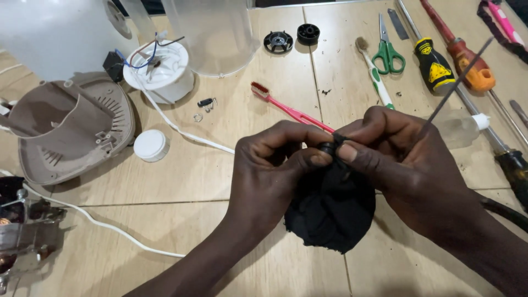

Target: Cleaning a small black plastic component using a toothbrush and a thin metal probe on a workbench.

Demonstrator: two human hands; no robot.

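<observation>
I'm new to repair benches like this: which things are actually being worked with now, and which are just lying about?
In hand:
left hand
right hand
small black part
black cloth
thin metal rod

Lying about:
pink toothbrush
green scissors
screwdrivers
white cap
beige housing

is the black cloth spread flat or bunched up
Bunched up: the black cloth hangs in a rounded wad under both thumbs, gripped by the left hand and right hand.

Even, fairly bright indoor light falls from above on the pale tiled surface [209,176], casting soft, short shadows beneath the hands. The crumpled black cloth [330,212] loses detail in darkness. The clear plastic jar [212,33] shows mild glare. Edges bow slightly.
</observation>
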